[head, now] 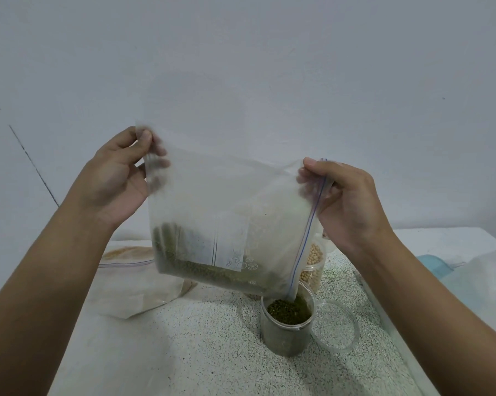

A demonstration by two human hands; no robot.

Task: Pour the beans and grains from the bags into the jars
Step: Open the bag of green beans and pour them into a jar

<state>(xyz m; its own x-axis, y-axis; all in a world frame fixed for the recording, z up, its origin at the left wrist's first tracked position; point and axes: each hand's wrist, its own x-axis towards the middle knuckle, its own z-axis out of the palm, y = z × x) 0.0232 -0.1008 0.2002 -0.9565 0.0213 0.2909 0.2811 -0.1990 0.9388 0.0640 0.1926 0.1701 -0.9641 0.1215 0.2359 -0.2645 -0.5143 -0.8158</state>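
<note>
Holding the zip bag [226, 212] tilted over the open jar [287, 324] on the bench [184, 352], its lower corner at the rim; film looks thin, limp & slick, w/ green beans [201, 271] weighing the low edge, so corners are prob. the best grip. Left hand [118, 172] pinched on the raised corner, right hand [344, 201] pinched by the zip edge.

dim, even light; soft shadows; wide-angle bending at edges; slight blur.

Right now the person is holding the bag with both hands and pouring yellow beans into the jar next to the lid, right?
Not quite: the head view shows green beans, not yellow. Both the left hand and right hand hold the bag, pouring into the jar beside the lid.
</note>
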